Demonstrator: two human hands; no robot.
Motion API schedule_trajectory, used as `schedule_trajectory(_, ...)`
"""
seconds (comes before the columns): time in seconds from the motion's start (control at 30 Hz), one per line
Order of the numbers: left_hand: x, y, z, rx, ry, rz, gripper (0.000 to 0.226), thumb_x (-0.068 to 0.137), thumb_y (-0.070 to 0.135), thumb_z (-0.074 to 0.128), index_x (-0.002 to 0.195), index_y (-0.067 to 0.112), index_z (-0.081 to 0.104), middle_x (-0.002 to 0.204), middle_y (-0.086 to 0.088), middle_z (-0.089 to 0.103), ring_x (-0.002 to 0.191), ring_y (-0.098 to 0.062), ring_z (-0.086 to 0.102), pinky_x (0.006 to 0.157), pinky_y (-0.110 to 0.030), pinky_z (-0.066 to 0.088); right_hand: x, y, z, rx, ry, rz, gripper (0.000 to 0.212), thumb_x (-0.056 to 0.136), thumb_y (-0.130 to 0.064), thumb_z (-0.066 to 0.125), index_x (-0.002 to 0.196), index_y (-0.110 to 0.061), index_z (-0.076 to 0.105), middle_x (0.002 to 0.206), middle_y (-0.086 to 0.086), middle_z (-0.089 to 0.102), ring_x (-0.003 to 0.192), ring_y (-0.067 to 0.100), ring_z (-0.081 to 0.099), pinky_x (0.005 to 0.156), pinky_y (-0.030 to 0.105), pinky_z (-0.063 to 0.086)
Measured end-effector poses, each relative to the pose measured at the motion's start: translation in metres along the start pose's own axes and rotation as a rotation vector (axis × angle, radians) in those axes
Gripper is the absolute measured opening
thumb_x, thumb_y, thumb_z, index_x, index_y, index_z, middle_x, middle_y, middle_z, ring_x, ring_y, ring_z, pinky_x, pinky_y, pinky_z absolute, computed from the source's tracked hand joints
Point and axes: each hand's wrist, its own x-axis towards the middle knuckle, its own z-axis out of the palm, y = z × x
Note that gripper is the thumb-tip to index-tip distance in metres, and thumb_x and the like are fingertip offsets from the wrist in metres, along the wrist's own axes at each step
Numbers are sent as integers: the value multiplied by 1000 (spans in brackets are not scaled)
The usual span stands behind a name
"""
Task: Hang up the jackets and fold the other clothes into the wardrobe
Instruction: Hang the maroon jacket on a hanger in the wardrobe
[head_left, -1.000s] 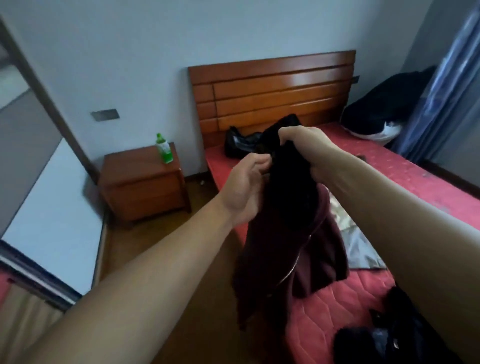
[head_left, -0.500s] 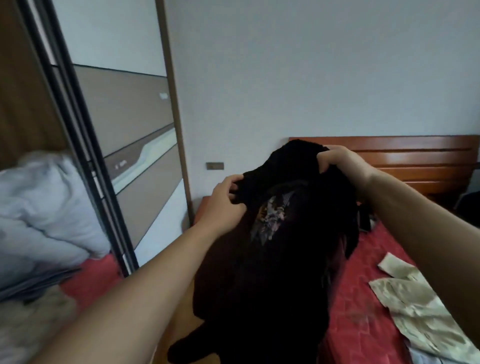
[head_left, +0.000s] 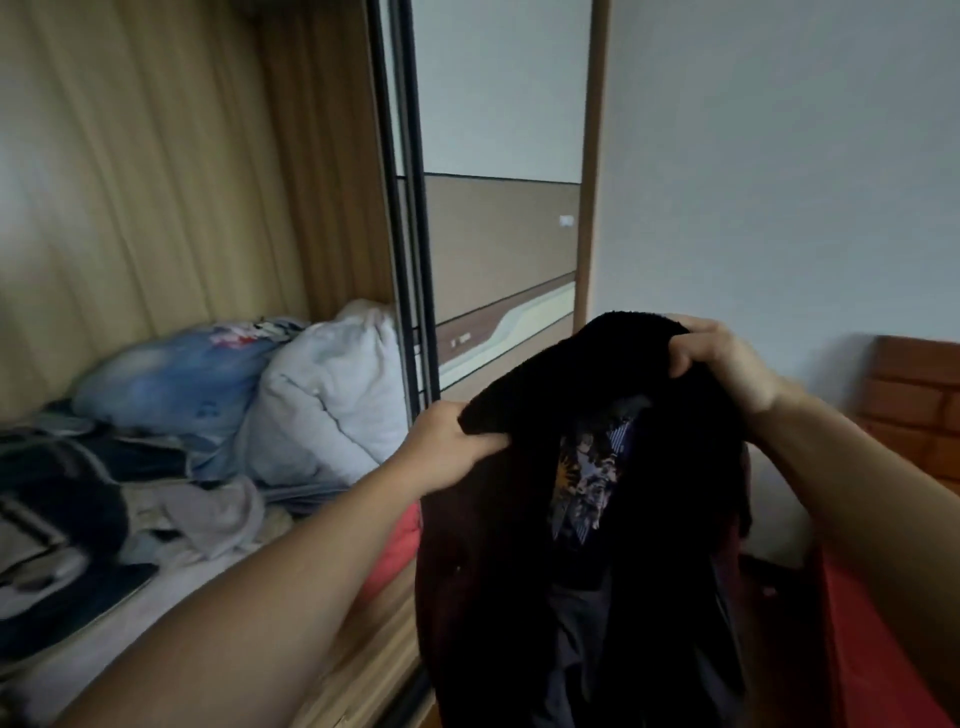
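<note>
Closest to me, in the lower middle of the frame, I see a dark jacket with a fuzzy black collar and a dark red body (head_left: 493, 571). It hangs down in the air, open at the front, and a bright patterned lining shows inside. The left hand (head_left: 457, 452) curls its fingers tight round the left end of the collar. The right hand (head_left: 727, 369) grabs the top of the collar, a bit higher, with its fingers bent over the edge. In the lower right corner there is a red bed (head_left: 872, 665). On the left is the open wooden wardrobe (head_left: 156, 182). On its shelf lie a crumpled grey cloth (head_left: 208, 514), a puffy white bundle (head_left: 332, 400) and a soft blue bundle (head_left: 171, 379), all touching. Just behind the jacket stands the black-framed sliding door (head_left: 498, 260). Far on the right edge is a brown wooden headboard (head_left: 914, 400) against the pale wall (head_left: 779, 182).
</note>
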Motion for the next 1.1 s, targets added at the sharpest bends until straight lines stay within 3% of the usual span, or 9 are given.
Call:
schedule_trajectory(0.17,-13,23,-32,-127,270,-76,29,78,34,78,87,7,74,89,-14,74,85,-28,71,75,-34,52,44,14,-1,-84,-189,-40,75,40,-23,59,104,15,51,87,15,53,80,26,50,72,37,34)
schedule_trajectory(0.33,-35,52,-65,-190,469,-30,17,83,26,75,66,26,72,70,11,72,79,-12,70,72,-27,48,66,23,33,-239,-360,-49,37,55,-28,58,90,-17,65,81,2,60,80,17,54,74,34,38)
schedule_trajectory(0.43,-42,64,-79,-311,530,-46,15,88,17,71,74,23,73,72,10,74,74,-8,71,73,-24,53,76,28,58,-256,-473,-43,51,65,-40,65,115,-36,62,113,-4,67,103,11,61,89,29,45)
schedule_trajectory(0.53,-42,66,-95,-405,628,-85,10,88,16,70,79,15,74,75,1,75,74,-16,72,68,-26,56,80,20,84,-298,-645,-20,41,85,-46,67,121,-51,50,118,-27,57,104,-6,54,88,18,41)
schedule_trajectory(0.63,-35,63,-107,-431,704,-132,13,86,13,71,73,11,72,75,-6,74,77,-24,72,71,-34,58,82,9,113,-324,-739,-19,62,72,-65,71,128,-48,48,123,-27,58,114,-7,54,99,23,41)
schedule_trajectory(0.73,-26,55,-126,-445,747,-145,10,85,13,71,75,11,73,78,-9,75,80,-27,72,76,-39,58,98,12,162,-379,-521,-129,29,75,-34,78,99,-29,64,89,-12,70,82,3,66,73,14,49)
schedule_trajectory(0.83,-27,54,-142,-392,737,-136,8,84,17,74,81,10,75,80,-7,76,77,-23,73,75,-37,60,105,5,191,-262,-179,-125,12,81,-17,65,73,-10,60,62,-1,59,58,16,57,45,16,39)
schedule_trajectory(1.0,-31,31,-187,-224,837,-106,19,80,30,79,82,11,77,79,-4,76,77,-23,73,78,-48,59,151,-40,248,85,-76,-5,27,72,-22,56,84,-2,68,82,13,71,81,31,69,72,42,56)
schedule_trajectory(1.1,-40,20,-204,-80,843,-9,14,83,38,75,86,25,76,81,10,75,81,-9,71,80,-39,58,174,-66,281,158,-51,-6,32,77,-26,52,92,-2,67,94,15,72,88,31,69,86,47,56)
